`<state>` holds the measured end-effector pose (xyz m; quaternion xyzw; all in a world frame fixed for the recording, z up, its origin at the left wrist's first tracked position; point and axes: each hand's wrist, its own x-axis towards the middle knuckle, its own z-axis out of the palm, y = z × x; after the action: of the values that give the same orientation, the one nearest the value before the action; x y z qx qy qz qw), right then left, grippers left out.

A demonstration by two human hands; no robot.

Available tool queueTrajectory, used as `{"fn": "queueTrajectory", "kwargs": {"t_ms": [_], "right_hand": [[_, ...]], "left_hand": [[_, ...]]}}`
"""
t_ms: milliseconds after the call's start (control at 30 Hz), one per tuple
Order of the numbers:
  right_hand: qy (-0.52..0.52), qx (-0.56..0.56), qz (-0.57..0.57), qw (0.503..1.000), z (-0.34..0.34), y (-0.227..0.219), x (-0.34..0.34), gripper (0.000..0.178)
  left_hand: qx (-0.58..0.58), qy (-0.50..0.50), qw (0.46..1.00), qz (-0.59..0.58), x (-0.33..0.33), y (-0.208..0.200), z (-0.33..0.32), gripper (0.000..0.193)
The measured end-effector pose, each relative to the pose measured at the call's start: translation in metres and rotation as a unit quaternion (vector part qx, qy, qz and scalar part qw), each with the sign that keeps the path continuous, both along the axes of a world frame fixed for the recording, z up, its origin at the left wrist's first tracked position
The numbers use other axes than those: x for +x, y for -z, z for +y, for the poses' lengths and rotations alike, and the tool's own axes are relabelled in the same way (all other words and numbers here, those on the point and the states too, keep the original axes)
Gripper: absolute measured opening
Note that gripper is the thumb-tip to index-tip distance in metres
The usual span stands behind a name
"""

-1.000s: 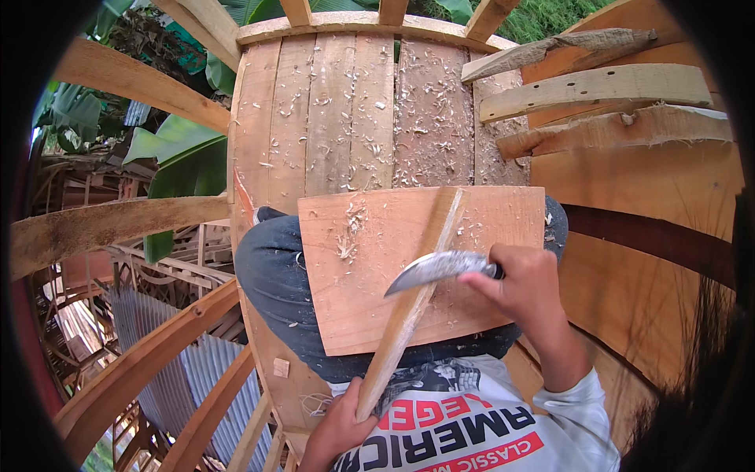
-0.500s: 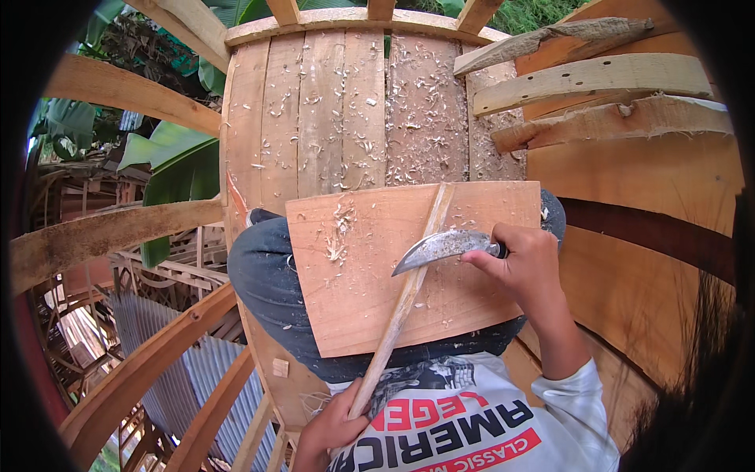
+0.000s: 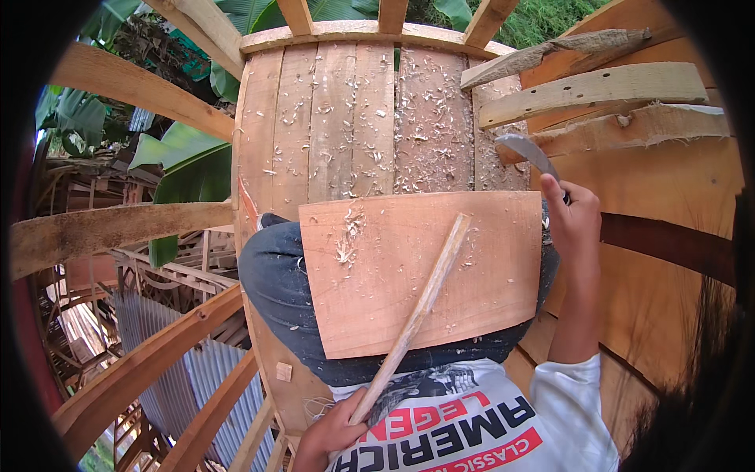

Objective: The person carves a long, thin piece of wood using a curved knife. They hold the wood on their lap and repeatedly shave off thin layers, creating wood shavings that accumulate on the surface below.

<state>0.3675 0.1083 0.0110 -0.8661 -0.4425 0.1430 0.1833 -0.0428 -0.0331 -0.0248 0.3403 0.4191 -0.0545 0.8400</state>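
My left hand (image 3: 336,429) is closed around the lower end of a thin wooden stick (image 3: 417,315), close to my shirt. From there the stick slants up and to the right over a flat wooden board (image 3: 354,307) that lies across my lap. In my right hand (image 3: 572,216) is a knife (image 3: 532,154) with a curved blade, raised beyond the board's right edge and apart from the stick. The blade points up and to the left; my fingers cover most of the handle. Curled shavings (image 3: 348,236) lie on the board's left part.
Ahead is a plank floor (image 3: 334,126) strewn with shavings. Wooden slats (image 3: 126,224) rise along the left side, with corrugated metal sheets (image 3: 228,385) below them. Rough timber pieces (image 3: 598,93) and panels stand at the right. A small wood block (image 3: 284,372) lies left of me.
My right hand has lifted the knife off the stick and moved it up and right. The stick's far end has shifted slightly down and right; my left hand keeps its hold.
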Motion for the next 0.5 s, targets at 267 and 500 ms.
{"fn": "queueTrajectory", "kwargs": {"t_ms": [267,500], "right_hand": [[-0.247,-0.019,0.057,0.967,-0.055,-0.003,-0.067,0.058],[-0.241,-0.068,0.089,0.964,-0.083,-0.007,-0.071,0.058]], "left_hand": [[0.07,0.026,0.995,0.073,0.006,-0.001,0.004,0.042],[0.154,-0.007,0.971,0.184,0.022,-0.023,0.016,0.04]]}}
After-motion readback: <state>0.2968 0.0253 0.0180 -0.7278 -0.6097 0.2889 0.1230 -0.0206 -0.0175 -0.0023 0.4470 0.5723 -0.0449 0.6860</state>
